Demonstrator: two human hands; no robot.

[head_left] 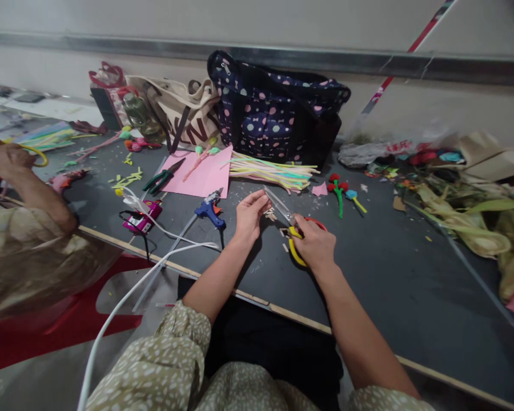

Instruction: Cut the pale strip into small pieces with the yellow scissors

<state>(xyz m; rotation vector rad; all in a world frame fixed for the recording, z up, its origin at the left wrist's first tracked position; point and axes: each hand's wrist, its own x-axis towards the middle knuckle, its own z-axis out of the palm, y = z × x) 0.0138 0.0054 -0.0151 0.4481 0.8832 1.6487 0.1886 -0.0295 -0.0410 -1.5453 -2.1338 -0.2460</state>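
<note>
Right hand [314, 244] closed around the yellow handles of scissors [288, 221], blades parted and pointing up and left toward the other hand. Left hand [249, 214] just beside the blade tips, fingers curled and pinched on something small and pale; too small to name. Both working near the front edge of the counter [402, 274], about the middle of its length, with pale cut scraps [285, 246] scattered on the dark top between and below the hands.

Just left of the left hand, a blue glue gun [209, 209] lying on its side, white cord [145, 274] trailing off the front edge. Farther left, a small pink device [140, 222] with a red light. Behind the hands, a pink paper sheet [203, 174] with green-handled pliers [163, 178] at its left edge, and a bundle of pale sticks [272, 170] to its right. Right of that, small flowers [340, 191] in red, green and blue.

Along the back edge, a dark spotted bag [274, 114] and a beige bag [184, 111] side by side. At the right end, a heap of dried leaves and bits [462, 211]. At the left end, another person's hand [4, 157] raised, holding a yellow loop.
</note>
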